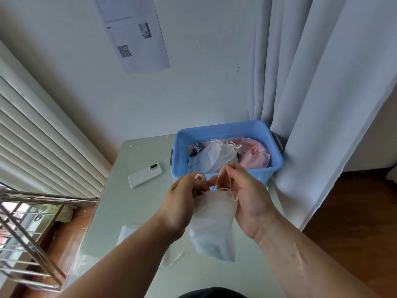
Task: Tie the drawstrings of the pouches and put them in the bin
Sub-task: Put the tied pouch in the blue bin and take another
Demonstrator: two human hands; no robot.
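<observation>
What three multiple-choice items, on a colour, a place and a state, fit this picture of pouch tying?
1. What colour is the rectangular plastic bin? A. red B. blue C. green
2. Where lies the white rectangular phone? A. inside the bin B. on the pale table, left of the bin C. on the floor
3. How is the nearest white fabric drawstring pouch? A. in the bin B. flat on the table C. held by left hand and right hand
Answers: B, blue walls; B, it rests on the table; C, both hands pinch its strings.
</observation>
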